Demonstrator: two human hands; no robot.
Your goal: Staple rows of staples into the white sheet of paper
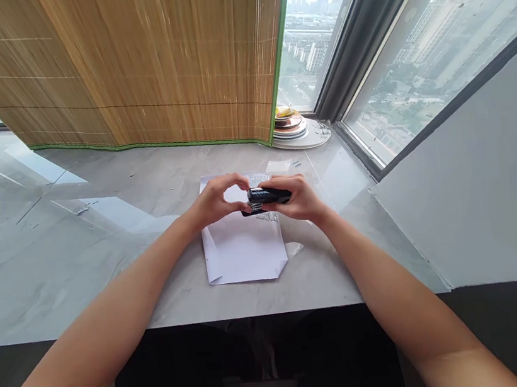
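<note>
A black stapler (268, 196) is held just above a small stack of white paper sheets (242, 246) lying on the grey marble sill (102, 239). My right hand (298, 199) wraps round the stapler's right half, fingers closed on it. My left hand (216, 200) meets it from the left, fingertips curled and pinching at the stapler's left end. Printed text shows on the paper's top right corner behind the hands.
A bamboo blind (150, 62) with green edging hangs at the back. A stack of plates and dishes (296, 126) stands in the window corner. A small clear packet (278, 167) lies beyond the paper. A grey wall panel (488, 201) rises at right.
</note>
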